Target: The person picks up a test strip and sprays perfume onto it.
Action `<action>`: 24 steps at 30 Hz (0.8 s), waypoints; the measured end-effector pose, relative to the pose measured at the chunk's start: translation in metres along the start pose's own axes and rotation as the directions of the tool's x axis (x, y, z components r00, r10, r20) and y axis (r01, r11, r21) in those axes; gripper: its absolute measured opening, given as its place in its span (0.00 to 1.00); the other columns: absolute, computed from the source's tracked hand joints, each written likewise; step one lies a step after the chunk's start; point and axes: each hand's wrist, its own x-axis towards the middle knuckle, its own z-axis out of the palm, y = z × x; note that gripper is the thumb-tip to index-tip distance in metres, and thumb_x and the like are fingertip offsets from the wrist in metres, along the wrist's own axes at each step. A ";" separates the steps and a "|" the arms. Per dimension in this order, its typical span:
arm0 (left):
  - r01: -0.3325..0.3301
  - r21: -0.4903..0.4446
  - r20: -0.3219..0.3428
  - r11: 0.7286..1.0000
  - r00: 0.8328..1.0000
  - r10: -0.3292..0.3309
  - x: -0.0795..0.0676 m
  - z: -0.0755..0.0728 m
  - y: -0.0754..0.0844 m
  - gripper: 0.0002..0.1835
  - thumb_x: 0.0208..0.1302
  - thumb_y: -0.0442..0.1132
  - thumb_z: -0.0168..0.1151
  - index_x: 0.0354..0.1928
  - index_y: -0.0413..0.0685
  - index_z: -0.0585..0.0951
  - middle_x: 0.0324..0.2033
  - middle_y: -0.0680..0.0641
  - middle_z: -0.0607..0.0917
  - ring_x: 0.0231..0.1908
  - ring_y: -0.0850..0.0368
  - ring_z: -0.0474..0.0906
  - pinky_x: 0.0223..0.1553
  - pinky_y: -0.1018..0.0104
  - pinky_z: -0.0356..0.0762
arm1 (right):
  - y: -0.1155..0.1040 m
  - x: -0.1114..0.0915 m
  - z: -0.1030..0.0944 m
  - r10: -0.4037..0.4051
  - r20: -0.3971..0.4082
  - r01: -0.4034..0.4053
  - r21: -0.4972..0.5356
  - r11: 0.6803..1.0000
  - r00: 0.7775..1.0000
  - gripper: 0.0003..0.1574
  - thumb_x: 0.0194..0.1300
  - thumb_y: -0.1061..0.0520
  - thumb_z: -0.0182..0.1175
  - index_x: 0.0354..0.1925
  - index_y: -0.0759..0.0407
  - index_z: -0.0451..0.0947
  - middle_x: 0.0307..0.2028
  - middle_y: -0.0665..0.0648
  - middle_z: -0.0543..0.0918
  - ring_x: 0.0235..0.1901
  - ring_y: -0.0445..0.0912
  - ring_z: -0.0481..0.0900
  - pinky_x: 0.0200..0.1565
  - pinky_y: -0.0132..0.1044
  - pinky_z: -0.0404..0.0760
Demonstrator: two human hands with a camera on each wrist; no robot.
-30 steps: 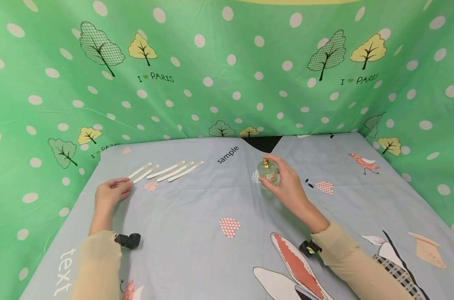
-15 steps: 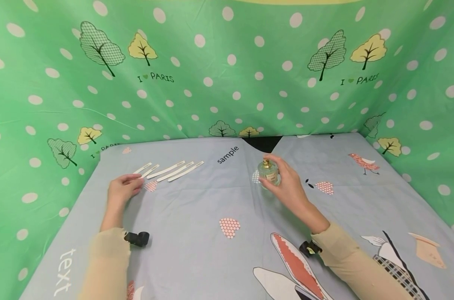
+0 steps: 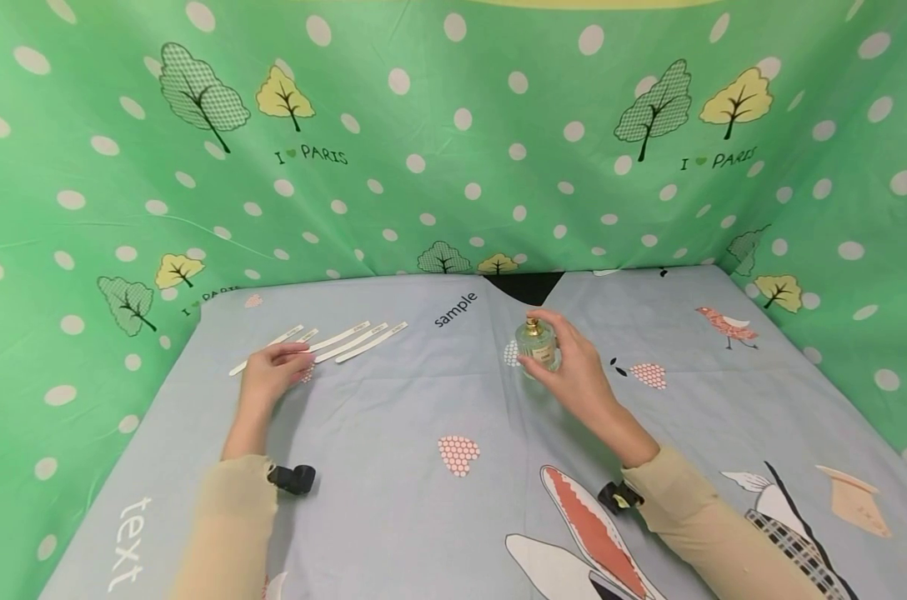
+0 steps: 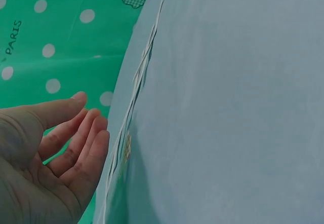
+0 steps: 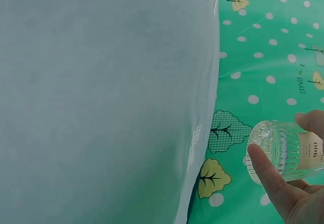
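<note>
Blue-grey cloth (image 3: 378, 517); clear, gold-topped bottle (image 3: 536, 345)

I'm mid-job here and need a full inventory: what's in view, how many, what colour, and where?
Strips: five, white, on the cloth's left part
Perfume bottle: one, clear with gold neck, in the right hand
Cloth: one, printed grey-blue, beneath the strips
Backdrop: green, white-dotted, behind and at both sides
Wrist devices: two, black, at the cuffs
Sleeves: two, beige, on the forearms
Hands: two, bare; left hand by the strips, right holding the bottle
</note>
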 end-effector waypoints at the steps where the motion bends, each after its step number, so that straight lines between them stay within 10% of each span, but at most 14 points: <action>1: -0.006 -0.002 0.006 1.000 1.000 0.006 0.000 0.001 0.001 0.24 0.66 0.38 0.66 0.60 0.31 0.76 0.26 0.69 0.81 0.29 0.77 0.80 0.35 0.80 0.83 | 0.000 0.000 0.000 0.001 0.001 -0.001 0.002 1.000 1.000 0.42 0.57 0.58 0.74 0.66 0.49 0.68 0.54 0.62 0.81 0.48 0.56 0.82 0.41 0.51 0.85; 24: -0.059 0.072 0.037 0.996 0.998 0.057 0.000 0.024 0.007 0.19 0.66 0.37 0.66 0.55 0.32 0.80 0.40 0.45 0.89 0.29 0.79 0.78 0.34 0.84 0.79 | 0.000 0.000 0.000 0.000 0.003 -0.001 0.004 1.000 1.000 0.42 0.57 0.58 0.74 0.66 0.49 0.67 0.53 0.63 0.82 0.47 0.56 0.82 0.39 0.49 0.84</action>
